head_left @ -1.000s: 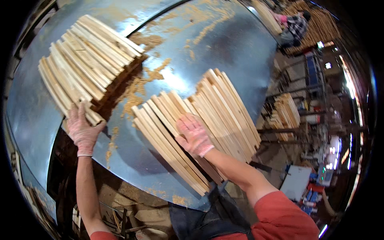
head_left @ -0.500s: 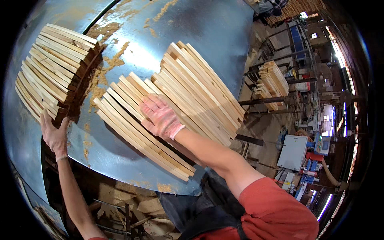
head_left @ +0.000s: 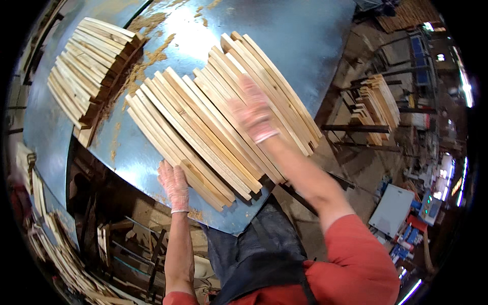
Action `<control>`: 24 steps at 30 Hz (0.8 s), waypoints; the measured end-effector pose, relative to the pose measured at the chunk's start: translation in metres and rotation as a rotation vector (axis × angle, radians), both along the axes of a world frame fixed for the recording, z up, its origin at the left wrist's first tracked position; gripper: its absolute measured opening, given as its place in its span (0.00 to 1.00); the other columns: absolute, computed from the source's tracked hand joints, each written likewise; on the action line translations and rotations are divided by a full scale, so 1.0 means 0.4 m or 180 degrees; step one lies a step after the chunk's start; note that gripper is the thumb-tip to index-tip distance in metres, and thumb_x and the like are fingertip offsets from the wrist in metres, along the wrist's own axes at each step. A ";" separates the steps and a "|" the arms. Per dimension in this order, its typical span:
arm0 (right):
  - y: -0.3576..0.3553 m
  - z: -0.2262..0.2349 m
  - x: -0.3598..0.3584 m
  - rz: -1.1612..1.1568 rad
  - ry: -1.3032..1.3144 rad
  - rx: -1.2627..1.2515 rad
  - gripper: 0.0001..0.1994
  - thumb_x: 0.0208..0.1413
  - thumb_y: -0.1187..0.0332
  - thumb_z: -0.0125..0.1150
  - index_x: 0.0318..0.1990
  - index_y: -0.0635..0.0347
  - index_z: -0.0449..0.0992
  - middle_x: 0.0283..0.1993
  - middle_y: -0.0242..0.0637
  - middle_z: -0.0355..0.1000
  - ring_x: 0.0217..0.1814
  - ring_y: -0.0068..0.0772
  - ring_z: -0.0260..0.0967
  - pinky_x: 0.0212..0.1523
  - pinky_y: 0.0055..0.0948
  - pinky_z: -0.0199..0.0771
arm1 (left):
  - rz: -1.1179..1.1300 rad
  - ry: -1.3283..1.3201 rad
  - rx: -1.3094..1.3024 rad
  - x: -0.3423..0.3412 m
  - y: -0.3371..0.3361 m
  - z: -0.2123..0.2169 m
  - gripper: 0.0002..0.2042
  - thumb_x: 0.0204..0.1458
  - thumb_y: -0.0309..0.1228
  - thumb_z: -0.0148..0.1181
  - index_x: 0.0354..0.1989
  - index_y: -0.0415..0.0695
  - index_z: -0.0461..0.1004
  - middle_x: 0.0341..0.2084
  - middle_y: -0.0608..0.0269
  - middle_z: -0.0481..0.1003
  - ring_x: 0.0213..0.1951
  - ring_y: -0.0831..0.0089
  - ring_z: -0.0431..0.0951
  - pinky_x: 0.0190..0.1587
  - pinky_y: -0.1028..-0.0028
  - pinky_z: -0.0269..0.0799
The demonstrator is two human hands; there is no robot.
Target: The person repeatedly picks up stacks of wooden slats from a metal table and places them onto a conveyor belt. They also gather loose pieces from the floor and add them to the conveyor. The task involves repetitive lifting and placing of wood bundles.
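While the left hand (head_left: 174, 184) grips a slat end (head_left: 190, 170), the blurred right hand (head_left: 254, 114) lies open on the slats (head_left: 213, 112)

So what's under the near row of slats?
The slats lie on a blue metal table with sawdust. The surface directly beneath them is covered.

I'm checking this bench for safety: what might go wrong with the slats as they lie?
The near slats overhang the metal table edge by the left hand; they might tip off. The right hand presses on top, so loose slats might slide. Sawdust may make the surface slippery.
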State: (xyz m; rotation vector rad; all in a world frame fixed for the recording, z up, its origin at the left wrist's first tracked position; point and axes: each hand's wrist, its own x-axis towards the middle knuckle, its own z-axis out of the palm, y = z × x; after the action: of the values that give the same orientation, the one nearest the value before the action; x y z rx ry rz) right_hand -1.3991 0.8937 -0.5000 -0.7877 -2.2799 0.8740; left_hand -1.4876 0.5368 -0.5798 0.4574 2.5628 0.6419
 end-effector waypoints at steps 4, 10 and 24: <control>0.267 -0.023 0.238 -0.0753 -0.0869 -0.0016 0.39 0.65 0.54 0.70 0.78 0.63 0.64 0.74 0.57 0.69 0.76 0.57 0.67 0.79 0.46 0.64 | 0.0225 -0.0086 -0.0196 0.026 0.084 -0.008 0.43 0.70 0.59 0.49 0.80 0.32 0.56 0.82 0.38 0.52 0.83 0.41 0.44 0.84 0.52 0.34; 0.317 -0.024 0.315 -0.0853 -0.2146 -0.0787 0.42 0.67 0.41 0.60 0.79 0.61 0.62 0.75 0.60 0.68 0.78 0.61 0.64 0.77 0.48 0.64 | 0.0456 -0.0178 -0.0270 0.081 0.167 0.051 0.54 0.61 0.68 0.56 0.81 0.33 0.53 0.82 0.40 0.52 0.84 0.44 0.44 0.84 0.51 0.33; 0.382 -0.028 0.317 -0.0551 -0.2190 -0.0088 0.45 0.61 0.42 0.69 0.77 0.66 0.65 0.74 0.63 0.68 0.77 0.62 0.64 0.79 0.51 0.61 | 0.0629 -0.0001 -0.0301 0.037 0.239 0.183 0.59 0.49 0.63 0.72 0.83 0.39 0.51 0.80 0.39 0.55 0.81 0.43 0.50 0.82 0.51 0.44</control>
State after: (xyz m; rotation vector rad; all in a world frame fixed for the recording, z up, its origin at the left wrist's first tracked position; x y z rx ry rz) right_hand -1.2722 1.0465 -0.5112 -1.4488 -2.7129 0.6099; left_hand -1.4728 0.6325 -0.5064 0.1736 2.6455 0.5841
